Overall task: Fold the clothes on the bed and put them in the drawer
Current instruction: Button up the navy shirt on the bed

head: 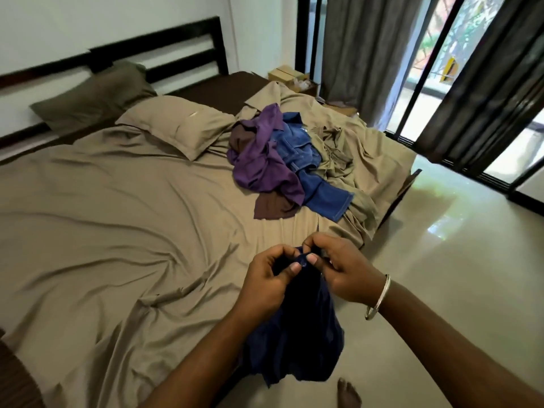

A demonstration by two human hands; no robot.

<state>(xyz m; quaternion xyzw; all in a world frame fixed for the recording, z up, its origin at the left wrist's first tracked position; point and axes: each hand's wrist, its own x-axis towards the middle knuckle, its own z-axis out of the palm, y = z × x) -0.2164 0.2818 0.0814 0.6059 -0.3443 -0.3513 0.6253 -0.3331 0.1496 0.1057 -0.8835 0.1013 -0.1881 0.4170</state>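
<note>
Beside the bed (117,231), left hand (265,281) and right hand (341,266) pinch a navy garment (297,334).

view: single head-worn wide-angle camera
facing: forward and down over the tan-sheeted bed (117,231)
nearness: close above both hands, at 6 o'clock
far end: dark slatted headboard (164,45), 11 o'clock

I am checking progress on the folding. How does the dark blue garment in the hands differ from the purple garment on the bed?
The dark blue garment hangs in the air, pinched at its top edge by the left hand and the right hand; the purple garment lies crumpled in the pile on the bed, untouched. The dark blue one hangs alone; the purple one is tangled with blue jeans. Neither is folded.
</note>
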